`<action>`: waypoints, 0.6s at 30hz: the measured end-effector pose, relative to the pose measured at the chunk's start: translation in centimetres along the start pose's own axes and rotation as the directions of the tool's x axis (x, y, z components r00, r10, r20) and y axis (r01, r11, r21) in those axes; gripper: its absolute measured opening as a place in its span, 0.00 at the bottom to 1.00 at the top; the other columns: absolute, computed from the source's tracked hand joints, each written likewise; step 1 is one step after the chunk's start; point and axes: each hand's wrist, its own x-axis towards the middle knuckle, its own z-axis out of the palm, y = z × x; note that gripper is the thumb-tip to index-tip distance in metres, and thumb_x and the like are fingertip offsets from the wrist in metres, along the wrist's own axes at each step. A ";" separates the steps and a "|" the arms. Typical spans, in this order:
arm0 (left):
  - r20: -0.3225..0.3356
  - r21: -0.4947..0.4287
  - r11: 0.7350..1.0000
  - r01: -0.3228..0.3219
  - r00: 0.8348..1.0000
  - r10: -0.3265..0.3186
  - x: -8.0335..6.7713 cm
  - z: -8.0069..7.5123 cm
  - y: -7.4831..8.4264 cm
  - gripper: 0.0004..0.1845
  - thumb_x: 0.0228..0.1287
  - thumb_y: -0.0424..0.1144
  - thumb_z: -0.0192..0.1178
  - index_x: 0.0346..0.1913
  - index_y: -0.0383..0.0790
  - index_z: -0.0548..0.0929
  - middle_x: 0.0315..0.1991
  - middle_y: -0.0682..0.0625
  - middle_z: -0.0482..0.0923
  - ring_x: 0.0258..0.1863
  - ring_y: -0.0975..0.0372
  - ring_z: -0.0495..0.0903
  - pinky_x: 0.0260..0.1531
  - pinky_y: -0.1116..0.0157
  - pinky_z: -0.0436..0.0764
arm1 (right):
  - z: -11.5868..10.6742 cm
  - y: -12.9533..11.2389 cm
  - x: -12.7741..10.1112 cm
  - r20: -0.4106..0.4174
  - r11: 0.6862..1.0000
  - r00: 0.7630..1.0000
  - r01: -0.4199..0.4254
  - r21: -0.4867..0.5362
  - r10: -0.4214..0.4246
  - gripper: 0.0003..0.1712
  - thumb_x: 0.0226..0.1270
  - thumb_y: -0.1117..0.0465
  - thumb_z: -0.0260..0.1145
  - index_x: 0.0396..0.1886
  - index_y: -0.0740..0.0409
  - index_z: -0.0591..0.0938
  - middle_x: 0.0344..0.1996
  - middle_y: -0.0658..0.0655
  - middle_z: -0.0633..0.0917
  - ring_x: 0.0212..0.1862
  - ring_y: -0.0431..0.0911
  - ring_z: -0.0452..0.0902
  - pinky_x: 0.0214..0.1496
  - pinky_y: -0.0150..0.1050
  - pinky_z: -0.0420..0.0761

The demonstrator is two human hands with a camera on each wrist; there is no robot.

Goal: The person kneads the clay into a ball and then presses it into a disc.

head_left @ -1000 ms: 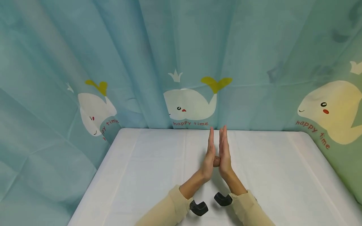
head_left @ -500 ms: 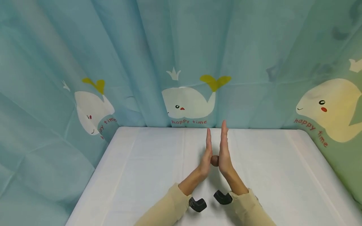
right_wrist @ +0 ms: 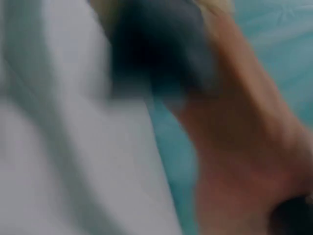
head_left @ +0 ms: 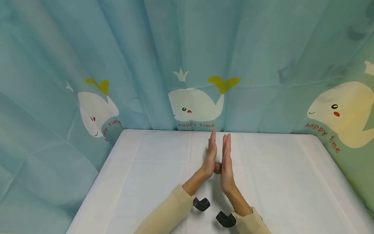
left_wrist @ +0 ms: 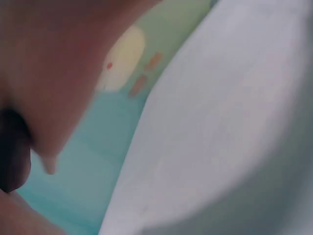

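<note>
Brown and small, the lump (head_left: 217, 167) sits pressed between the flat left hand (head_left: 210, 156) and flat right hand (head_left: 226, 162) above the white counter (head_left: 146, 169), fingers straight, so the rolling looks partway done.
</note>
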 end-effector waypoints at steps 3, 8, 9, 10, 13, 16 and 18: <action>0.080 -0.181 0.983 0.006 0.997 0.009 -1.1 0.6 0.1 0.34 0.83 0.56 0.15 0.83 0.44 0.27 0.83 0.50 0.22 0.81 0.55 0.23 0.75 0.43 0.31 | -1.0 -0.4 1.6 -0.062 1.000 0.998 -0.019 -0.004 0.018 0.34 0.86 0.42 0.27 0.85 0.37 0.36 0.83 0.44 0.38 0.82 0.42 0.26 0.78 0.53 0.27; 0.104 -0.325 0.945 0.037 0.995 -0.003 -1.7 0.8 1.7 0.36 0.82 0.61 0.17 0.83 0.48 0.27 0.83 0.54 0.21 0.80 0.60 0.23 0.76 0.48 0.29 | -2.5 1.0 2.5 -0.100 0.994 0.989 -0.109 0.002 0.109 0.32 0.85 0.41 0.26 0.84 0.29 0.38 0.83 0.39 0.38 0.79 0.31 0.34 0.72 0.32 0.52; 0.084 -0.326 0.945 0.034 0.996 -0.007 -1.6 0.6 1.9 0.36 0.82 0.61 0.17 0.83 0.48 0.27 0.83 0.55 0.21 0.81 0.60 0.24 0.76 0.49 0.29 | -2.4 1.4 2.1 -0.080 0.993 0.990 -0.117 -0.001 0.116 0.32 0.85 0.41 0.25 0.84 0.30 0.37 0.83 0.40 0.37 0.75 0.31 0.50 0.63 0.29 0.62; 0.060 -0.321 0.947 0.025 0.998 -0.006 -1.3 0.4 2.0 0.36 0.82 0.60 0.17 0.83 0.48 0.28 0.83 0.55 0.22 0.81 0.61 0.24 0.76 0.49 0.29 | -2.1 1.7 1.6 -0.056 0.993 0.991 -0.120 -0.011 0.119 0.32 0.85 0.42 0.24 0.84 0.31 0.36 0.83 0.42 0.36 0.73 0.31 0.53 0.57 0.27 0.65; -0.007 -0.256 0.967 -0.011 1.000 0.010 -0.4 -0.3 1.4 0.35 0.84 0.57 0.17 0.83 0.45 0.28 0.83 0.52 0.22 0.81 0.59 0.24 0.77 0.48 0.29 | -0.5 1.8 -0.2 0.013 0.995 0.996 -0.087 -0.046 0.087 0.32 0.86 0.46 0.23 0.85 0.36 0.35 0.83 0.46 0.35 0.69 0.34 0.55 0.45 0.28 0.67; -0.018 -0.209 0.978 -0.017 1.000 0.014 0.0 -0.7 0.0 0.33 0.84 0.53 0.16 0.82 0.43 0.27 0.83 0.49 0.21 0.81 0.56 0.22 0.76 0.45 0.30 | 0.9 0.5 -1.0 0.051 0.994 0.999 0.009 -0.107 -0.003 0.32 0.86 0.49 0.24 0.85 0.41 0.37 0.83 0.47 0.36 0.80 0.40 0.35 0.74 0.39 0.50; -0.009 -0.199 0.980 -0.014 1.000 0.013 -0.3 -0.4 -0.8 0.34 0.84 0.54 0.16 0.82 0.43 0.27 0.83 0.49 0.21 0.81 0.56 0.22 0.76 0.43 0.31 | 1.1 -0.5 -0.5 0.045 0.988 0.999 0.036 -0.147 -0.030 0.32 0.86 0.48 0.24 0.85 0.40 0.38 0.83 0.46 0.37 0.82 0.43 0.26 0.79 0.49 0.38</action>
